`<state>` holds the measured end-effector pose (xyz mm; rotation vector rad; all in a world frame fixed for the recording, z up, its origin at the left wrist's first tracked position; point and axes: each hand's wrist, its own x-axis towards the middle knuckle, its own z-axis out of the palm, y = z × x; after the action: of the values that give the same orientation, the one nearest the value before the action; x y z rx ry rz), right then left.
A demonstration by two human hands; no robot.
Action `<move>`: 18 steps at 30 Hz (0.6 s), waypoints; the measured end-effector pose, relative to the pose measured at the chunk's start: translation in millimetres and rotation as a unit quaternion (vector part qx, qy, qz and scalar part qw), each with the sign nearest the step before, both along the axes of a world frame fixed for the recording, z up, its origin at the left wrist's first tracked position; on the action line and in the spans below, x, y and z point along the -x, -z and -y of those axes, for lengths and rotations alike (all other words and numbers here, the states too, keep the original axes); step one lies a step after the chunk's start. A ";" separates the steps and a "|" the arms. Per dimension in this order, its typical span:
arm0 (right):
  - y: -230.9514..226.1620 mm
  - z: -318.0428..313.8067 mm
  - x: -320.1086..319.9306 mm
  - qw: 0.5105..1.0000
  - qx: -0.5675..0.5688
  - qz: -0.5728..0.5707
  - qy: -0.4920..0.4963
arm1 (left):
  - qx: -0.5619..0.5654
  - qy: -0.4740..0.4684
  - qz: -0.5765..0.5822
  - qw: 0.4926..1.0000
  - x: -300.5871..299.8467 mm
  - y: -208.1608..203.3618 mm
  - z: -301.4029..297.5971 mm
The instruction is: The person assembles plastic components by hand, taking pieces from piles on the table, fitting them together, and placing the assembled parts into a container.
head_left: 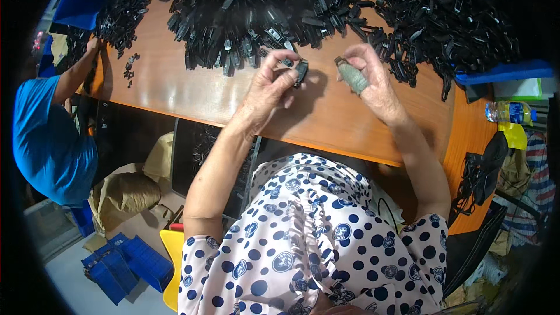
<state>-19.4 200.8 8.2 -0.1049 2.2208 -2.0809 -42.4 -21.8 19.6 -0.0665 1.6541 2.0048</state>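
My left hand (269, 88) pinches a small oblong black plastic part (301, 73) between thumb and fingers, just above the table. My right hand (373, 84) is curled round a short tool with a grey-green wrapped grip (353, 77). A dark, narrow end of that tool shows near the fingertips; its exact kind I cannot make out. The two hands are apart, and the tool does not touch the part. Beyond both hands lies a large heap of similar black plastic parts (233, 17) on the brown wooden table (227, 96).
Another person in a blue shirt (52, 134) reaches to the table at the left. A blue tray (501, 74), a bottle (510, 112) and a black corded item (484, 169) are at the right. Blue crates (125, 262) and a yellow chair (170, 256) stand lower left.
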 end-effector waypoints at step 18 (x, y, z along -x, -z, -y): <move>-27.6 -5.1 -38.2 0.956 0.187 0.136 -0.179 | 0.156 0.033 -0.451 0.878 -47.4 4.1 -18.6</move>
<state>18.8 205.9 35.9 -0.2163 1.5060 -2.1250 5.0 -3.2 15.5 0.9290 2.4694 1.7813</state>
